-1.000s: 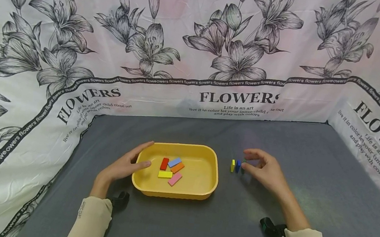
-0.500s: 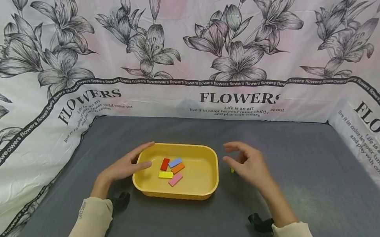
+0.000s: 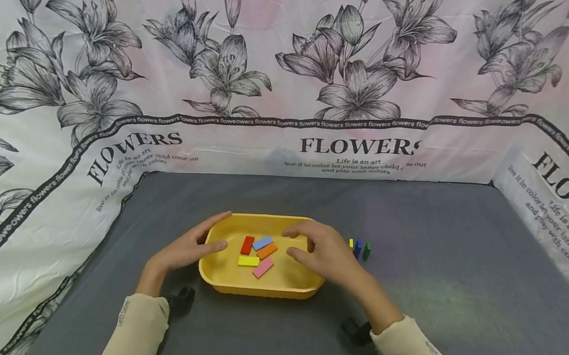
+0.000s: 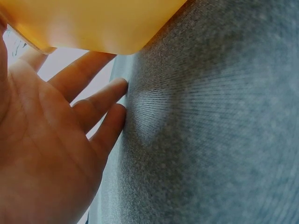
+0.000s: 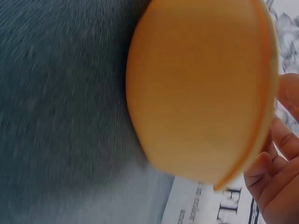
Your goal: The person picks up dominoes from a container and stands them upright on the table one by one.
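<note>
A yellow plastic tray (image 3: 260, 291) stands on the grey table. In it lie a red block (image 3: 247, 245), a light blue block (image 3: 262, 243), an orange block (image 3: 267, 250), a yellow block (image 3: 248, 261) and a pink block (image 3: 263, 268). My left hand (image 3: 180, 252) holds the tray's left end, thumb over the rim and fingers along the outside. Over the tray's right part is my right hand (image 3: 330, 256), thumb and forefinger apart with nothing between them. In the right wrist view, the tray's outer wall (image 5: 196, 88) hides part of my fingers.
Right of the tray, a yellow block (image 3: 351, 243), a dark blue block (image 3: 358, 249) and a green block (image 3: 367, 251) stand upright in a row. My right hand partly covers the yellow one. A flower-printed cloth (image 3: 244, 155) hangs behind the table.
My right hand has left the green upright block and travelled left over the row to above the tray. The upright blocks show again behind it. My left hand keeps its place.
</note>
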Demonstrator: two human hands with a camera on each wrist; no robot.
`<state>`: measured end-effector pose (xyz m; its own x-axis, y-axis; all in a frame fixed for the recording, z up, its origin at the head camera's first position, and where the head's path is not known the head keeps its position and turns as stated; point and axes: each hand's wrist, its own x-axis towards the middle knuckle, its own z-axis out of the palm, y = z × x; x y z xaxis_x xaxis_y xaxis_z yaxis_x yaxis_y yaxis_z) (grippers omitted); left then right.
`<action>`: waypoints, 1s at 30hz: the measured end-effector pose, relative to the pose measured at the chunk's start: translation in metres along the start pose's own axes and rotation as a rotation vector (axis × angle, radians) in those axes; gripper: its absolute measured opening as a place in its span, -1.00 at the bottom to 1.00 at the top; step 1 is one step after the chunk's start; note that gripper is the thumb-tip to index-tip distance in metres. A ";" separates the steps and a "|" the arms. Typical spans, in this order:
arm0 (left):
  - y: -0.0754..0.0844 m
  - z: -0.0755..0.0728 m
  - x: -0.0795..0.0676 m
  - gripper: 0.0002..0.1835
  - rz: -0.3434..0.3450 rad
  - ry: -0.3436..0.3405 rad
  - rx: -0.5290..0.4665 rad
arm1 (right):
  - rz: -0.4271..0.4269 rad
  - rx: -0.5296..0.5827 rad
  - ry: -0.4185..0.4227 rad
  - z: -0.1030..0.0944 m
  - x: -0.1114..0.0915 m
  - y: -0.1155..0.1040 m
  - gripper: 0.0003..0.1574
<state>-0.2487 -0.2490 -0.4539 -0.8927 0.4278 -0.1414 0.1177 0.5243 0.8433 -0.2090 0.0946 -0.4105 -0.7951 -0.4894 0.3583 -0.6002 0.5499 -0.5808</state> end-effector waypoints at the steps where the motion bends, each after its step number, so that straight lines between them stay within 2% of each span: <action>1: 0.000 0.000 0.000 -0.25 0.003 -0.002 -0.001 | -0.006 -0.005 -0.016 0.003 0.002 -0.002 -0.63; 8: 0.001 0.000 0.000 -0.25 0.024 -0.007 0.007 | -0.057 0.010 -0.118 0.026 0.011 -0.008 -0.66; 12: 0.003 0.000 -0.001 -0.24 0.029 -0.005 0.004 | -0.091 -0.027 -0.172 0.035 0.015 -0.008 -0.68; 19: 0.002 -0.001 -0.002 -0.21 0.033 -0.011 -0.009 | -0.064 -0.117 -0.280 0.042 0.020 -0.010 -0.65; 30: 0.000 0.000 0.000 -0.26 0.014 -0.006 -0.023 | -0.107 -0.195 -0.315 0.054 0.028 -0.009 -0.75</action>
<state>-0.2486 -0.2493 -0.4535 -0.8883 0.4399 -0.1323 0.1207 0.5014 0.8568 -0.2211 0.0391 -0.4350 -0.6799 -0.7179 0.1496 -0.7074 0.5884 -0.3916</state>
